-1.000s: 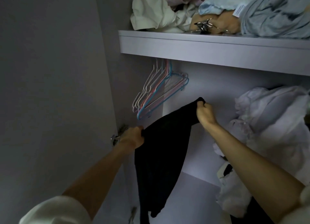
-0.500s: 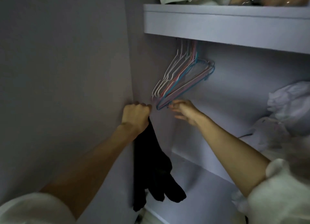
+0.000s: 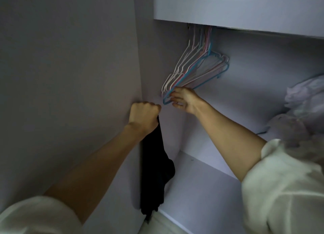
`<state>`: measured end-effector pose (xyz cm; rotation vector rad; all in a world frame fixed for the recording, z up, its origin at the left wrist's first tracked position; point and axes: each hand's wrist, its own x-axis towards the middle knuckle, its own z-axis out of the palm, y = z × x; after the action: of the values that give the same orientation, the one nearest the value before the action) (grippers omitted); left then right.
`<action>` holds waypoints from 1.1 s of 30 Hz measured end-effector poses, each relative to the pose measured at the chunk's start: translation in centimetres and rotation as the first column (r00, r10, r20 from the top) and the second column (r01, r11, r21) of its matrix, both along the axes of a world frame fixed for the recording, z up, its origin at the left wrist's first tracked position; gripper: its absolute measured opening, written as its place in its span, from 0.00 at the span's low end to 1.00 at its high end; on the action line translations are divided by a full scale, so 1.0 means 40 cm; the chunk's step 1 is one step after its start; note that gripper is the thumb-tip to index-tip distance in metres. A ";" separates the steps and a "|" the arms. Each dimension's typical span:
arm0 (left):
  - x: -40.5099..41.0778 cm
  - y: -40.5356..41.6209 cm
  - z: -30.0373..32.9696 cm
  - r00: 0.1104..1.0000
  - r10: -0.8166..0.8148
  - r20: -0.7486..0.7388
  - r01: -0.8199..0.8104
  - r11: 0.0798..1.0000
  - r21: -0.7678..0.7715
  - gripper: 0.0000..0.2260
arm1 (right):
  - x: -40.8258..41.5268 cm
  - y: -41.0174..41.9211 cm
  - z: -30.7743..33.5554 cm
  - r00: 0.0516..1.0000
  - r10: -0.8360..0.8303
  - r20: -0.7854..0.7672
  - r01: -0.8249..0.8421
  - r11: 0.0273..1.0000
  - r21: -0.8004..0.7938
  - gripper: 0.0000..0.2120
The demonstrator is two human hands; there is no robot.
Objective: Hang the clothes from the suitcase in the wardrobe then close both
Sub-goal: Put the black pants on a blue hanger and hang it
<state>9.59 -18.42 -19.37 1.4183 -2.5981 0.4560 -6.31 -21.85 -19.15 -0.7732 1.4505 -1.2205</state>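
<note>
My left hand [image 3: 144, 117] grips the top of a black garment [image 3: 155, 168], which hangs limp in front of the wardrobe's left side wall. A bunch of several thin wire hangers [image 3: 196, 70], white, pink and blue, hangs tilted from the rail under the shelf. My right hand [image 3: 184, 100] reaches the lower corner of that bunch and its fingers pinch the end of the blue hanger [image 3: 213, 74]. The suitcase is out of view.
The white wardrobe shelf [image 3: 236, 9] runs overhead. The open wardrobe door [image 3: 70, 75] stands on the left. White clothes [image 3: 301, 107] are bunched at the right inside the wardrobe. The wardrobe floor panel [image 3: 201, 190] lies below.
My right hand let go of the black garment and reached up to the hangers, now touching the blue one. My left hand rose with the garment, which now hangs from it alone.
</note>
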 end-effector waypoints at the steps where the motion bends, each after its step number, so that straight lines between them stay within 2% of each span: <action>1: 0.002 0.000 -0.001 1.000 -0.008 0.018 0.008 1.000 -0.008 0.13 | 0.001 -0.003 -0.002 1.000 0.015 0.008 -0.015 1.000 0.011 0.08; 5: 0.012 -0.003 -0.009 0.993 -0.047 0.105 0.050 0.999 -0.023 0.13 | 0.013 -0.008 -0.004 0.999 0.038 -0.035 -0.037 0.999 0.025 0.09; 8: 0.018 -0.002 -0.015 0.990 -0.057 0.126 0.059 0.998 -0.019 0.14 | 0.026 -0.024 -0.021 0.977 -0.198 -0.076 0.190 0.977 -0.102 0.13; 10: 0.020 0.001 -0.019 0.990 -0.060 0.126 0.062 0.998 -0.012 0.13 | 0.018 -0.031 -0.036 0.919 -0.364 -0.148 0.333 0.921 -0.201 0.14; 13: 0.018 0.007 -0.024 0.989 -0.063 0.136 0.062 0.998 0.006 0.12 | -0.012 -0.025 -0.061 0.848 -0.474 -0.237 0.413 0.871 -0.266 0.09; 17: 0.005 0.021 -0.031 0.992 -0.028 0.121 0.017 0.995 0.094 0.13 | -0.058 0.029 -0.063 0.791 -0.556 -0.256 0.484 0.824 -0.294 0.05; 19: -0.004 0.031 -0.020 1.000 0.022 0.003 -0.023 0.973 0.231 0.14 | -0.080 0.070 -0.069 0.790 -0.552 -0.267 0.472 0.825 -0.310 0.05; 22: -0.019 0.038 -0.005 0.933 0.192 -0.305 0.024 0.811 0.585 0.15 | -0.106 0.142 -0.091 0.792 -0.540 -0.284 0.444 0.829 -0.339 0.10; 24: -0.035 0.041 -0.008 0.856 0.320 -0.405 0.078 0.695 0.715 0.14 | -0.117 0.198 -0.108 0.804 -0.522 -0.286 0.433 0.843 -0.320 0.15; 27: -0.060 0.068 -0.023 0.754 0.488 -0.439 0.093 0.583 0.807 0.15 | -0.135 0.308 -0.140 0.874 -0.440 -0.208 0.397 0.892 -0.217 0.15; 29: -0.072 0.083 -0.034 0.714 0.545 -0.439 0.097 0.545 0.833 0.14 | -0.140 0.374 -0.172 0.908 -0.376 -0.184 0.366 0.926 -0.090 0.14; 31: -0.088 0.114 -0.038 0.681 0.571 -0.457 0.148 0.504 0.851 0.08 | -0.151 0.433 -0.212 0.916 -0.384 -0.118 0.386 0.922 -0.005 0.16; 33: -0.106 0.134 -0.056 0.630 0.607 -0.484 0.240 0.441 0.865 0.12 | -0.153 0.487 -0.244 0.902 -0.432 0.012 0.431 0.902 0.030 0.16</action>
<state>5.34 -13.06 -21.62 1.6026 -1.8159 -1.4879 -12.45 -2.37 -28.91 -0.4270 1.6744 -1.5313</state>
